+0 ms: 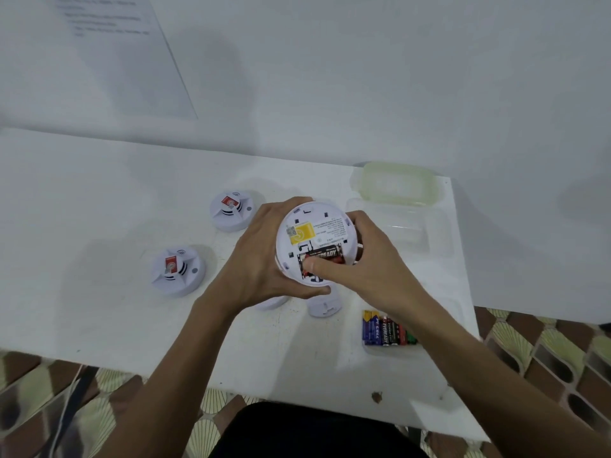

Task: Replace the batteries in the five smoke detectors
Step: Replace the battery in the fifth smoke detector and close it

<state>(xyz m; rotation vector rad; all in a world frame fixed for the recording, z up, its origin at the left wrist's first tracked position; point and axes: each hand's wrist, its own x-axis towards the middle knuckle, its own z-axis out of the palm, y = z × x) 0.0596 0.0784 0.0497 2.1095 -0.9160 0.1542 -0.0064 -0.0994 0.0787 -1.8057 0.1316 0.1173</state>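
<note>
Dark clothing at the bottom centre of the frame sits closest, and both forearms rise from it toward the middle of the desk [99, 309]. At centre frame the left hand [264, 256] has its fingers curled shut around the rim of an upturned smoke detector [314, 226], held just above the desk with its back facing up. The right hand [360, 259] steadies the other side, fingers closed on the rim, while its thumb presses on a black battery [325, 254] lying in the open compartment. The step in hand looks like seating or prying a cell in this unit; which of the two I cannot tell. The next move probably calls for firm thumb pressure along the cell without letting the detector twist. Two more detectors [231, 209] stand at centre left, and parts of two white pieces [324, 307] peek out below the hands. A clear tray of batteries [386, 328] lies lower right, partly under the right forearm, which hampers reaching it. A lidded container [396, 186] sits upper right.
</note>
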